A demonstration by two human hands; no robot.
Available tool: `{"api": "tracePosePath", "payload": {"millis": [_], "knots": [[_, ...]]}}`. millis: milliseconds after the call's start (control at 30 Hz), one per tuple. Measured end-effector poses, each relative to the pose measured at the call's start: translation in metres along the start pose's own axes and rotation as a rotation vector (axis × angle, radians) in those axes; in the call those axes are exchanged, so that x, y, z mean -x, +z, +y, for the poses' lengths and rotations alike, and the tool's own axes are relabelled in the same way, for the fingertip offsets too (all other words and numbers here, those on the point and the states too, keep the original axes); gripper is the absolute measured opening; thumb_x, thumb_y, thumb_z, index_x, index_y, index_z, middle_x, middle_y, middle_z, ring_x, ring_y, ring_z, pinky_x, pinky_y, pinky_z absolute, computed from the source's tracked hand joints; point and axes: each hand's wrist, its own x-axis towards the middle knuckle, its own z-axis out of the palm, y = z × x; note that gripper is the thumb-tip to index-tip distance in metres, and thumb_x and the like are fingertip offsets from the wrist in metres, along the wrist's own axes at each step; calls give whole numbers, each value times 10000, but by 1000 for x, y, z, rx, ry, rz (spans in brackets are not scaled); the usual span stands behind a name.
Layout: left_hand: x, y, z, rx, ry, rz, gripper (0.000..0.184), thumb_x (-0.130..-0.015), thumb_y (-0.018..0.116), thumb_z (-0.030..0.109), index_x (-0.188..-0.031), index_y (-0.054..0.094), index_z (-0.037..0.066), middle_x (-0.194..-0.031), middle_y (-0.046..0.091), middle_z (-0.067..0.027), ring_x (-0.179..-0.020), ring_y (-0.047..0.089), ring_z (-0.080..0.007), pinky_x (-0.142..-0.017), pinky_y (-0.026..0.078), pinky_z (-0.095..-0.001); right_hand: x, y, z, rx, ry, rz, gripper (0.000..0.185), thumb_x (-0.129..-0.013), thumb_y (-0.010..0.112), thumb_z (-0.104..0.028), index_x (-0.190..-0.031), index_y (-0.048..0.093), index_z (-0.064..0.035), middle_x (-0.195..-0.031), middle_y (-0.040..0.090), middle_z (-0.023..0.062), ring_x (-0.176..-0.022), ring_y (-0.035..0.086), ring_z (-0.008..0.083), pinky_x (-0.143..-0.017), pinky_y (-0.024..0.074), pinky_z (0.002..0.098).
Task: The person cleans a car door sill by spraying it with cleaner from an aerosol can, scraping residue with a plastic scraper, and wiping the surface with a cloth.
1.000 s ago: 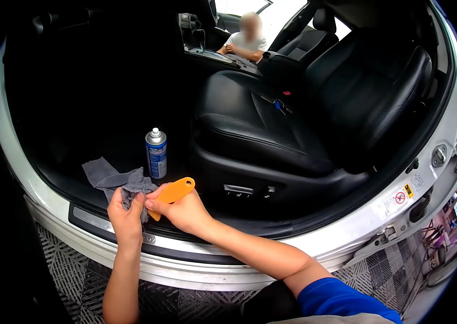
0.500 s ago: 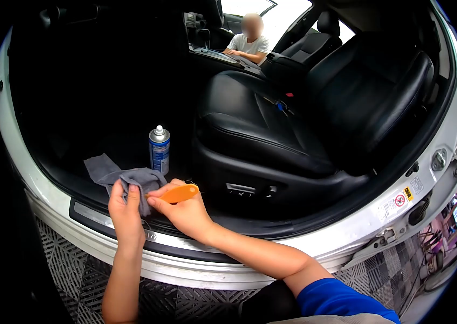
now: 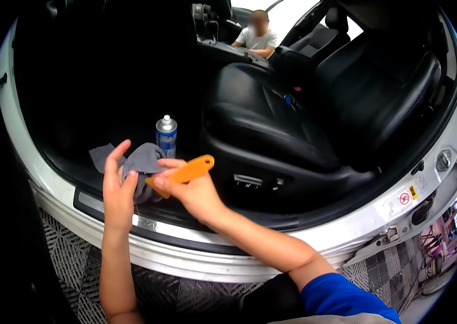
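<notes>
My left hand [image 3: 118,189] grips a bunched grey cloth [image 3: 145,157] above the door sill, its index finger pointing up. Part of the cloth is hidden behind my fingers. In my right hand [image 3: 199,194] is a flat orange plastic scraper [image 3: 192,170] with a hole in its rounded end. Its other end lies against or just beside the cloth; I cannot tell whether they touch. A blue and white spray can [image 3: 167,139] with a white nozzle stands upright in the footwell, just behind the cloth.
The black leather seat [image 3: 261,108] fills the middle and right, with a small blue object [image 3: 289,100] on it. The white door sill [image 3: 185,259] runs along the front. Across the car, a person [image 3: 260,39] in a white shirt leans at the far opening.
The scraper now shows more of its length, angled up to the right. My left index finger has lifted off the cloth. The view has shifted slightly.
</notes>
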Motion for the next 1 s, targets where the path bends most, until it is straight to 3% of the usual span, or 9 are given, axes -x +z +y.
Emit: {"api": "tracePosePath", "payload": {"millis": [100, 200, 333, 400, 533, 667, 700, 800, 1000], "knots": [[-12, -12, -5, -85, 8, 17, 513, -858, 499, -36, -1364, 443, 26, -1364, 494, -182, -1236, 516, -230, -1062, 384, -347, -4, -4, -1, 77, -76, 40, 314, -906, 698, -197, -1097, 676, 51, -1117, 661, 103, -981, 637, 155, -863, 500, 283], [-16, -17, 4, -1106, 514, 478, 542, -676, 504, -147, -1177, 577, 47, -1306, 533, -156, -1297, 430, -366, -1051, 380, -428, -7, -7, -1, -71, 15, 97, 308, -889, 715, -198, -1096, 682, 29, -1050, 686, 94, -944, 644, 158, -841, 504, 279], [10, -16, -2, -888, 714, 293, 437, -730, 595, -89, -1151, 592, 26, -1211, 562, -143, -1082, 562, -308, -939, 463, -391, -11, -8, -18, -236, 232, 138, 312, -940, 633, -203, -1182, 640, -6, -1102, 676, 88, -988, 645, 162, -859, 518, 327], [14, 1, -11, -584, 394, 24, 435, -720, 674, -39, -1145, 595, 13, -1179, 589, -161, -1088, 571, -324, -941, 466, -404, -12, -10, -25, -304, 274, 95, 324, -955, 615, -235, -1201, 636, -25, -1104, 674, 84, -999, 639, 160, -877, 508, 331], [10, 16, -37, -728, 431, 58, 367, -754, 735, 74, -1084, 613, -27, -1166, 611, -173, -1115, 567, -345, -957, 459, -413, -15, -9, -20, -327, 224, 82, 322, -958, 614, -257, -1184, 654, -30, -1105, 676, 76, -1024, 627, 151, -899, 491, 321], [-18, -29, -63, -444, 180, 309, 192, -868, 720, 198, -916, 694, 14, -992, 661, -92, -962, 607, -226, -827, 480, -341, -8, -12, -35, -169, 52, -33, 372, -954, 616, -279, -1228, 633, -29, -1175, 663, 117, -1088, 620, 203, -950, 491, 345], [-26, -49, -54, 105, -125, 300, 207, -900, 704, 233, -931, 682, 30, -915, 651, -60, -931, 594, -189, -844, 468, -348, -5, -19, -36, -194, 47, 12, 344, -939, 641, -276, -1198, 661, -51, -1171, 658, 104, -1089, 600, 188, -933, 477, 331], [-49, -93, -24, 539, -157, 740, 296, -940, 623, 182, -1154, 553, -10, -1091, 599, -95, -1073, 551, -211, -1031, 362, -442, 9, -35, -38, -119, 35, 156, 322, -916, 679, -302, -1149, 706, -81, -1130, 647, 89, -1026, 576, 191, -881, 479, 329], [-43, -106, -15, -508, 483, 705, 307, -961, 637, 260, -779, 631, 12, -704, 612, -21, -623, 542, -96, -589, 439, -245, 22, -44, -27, 156, 65, 237, 340, -890, 707, -352, -1103, 734, -89, -1034, 668, 78, -937, 600, 166, -794, 506, 298]]}}
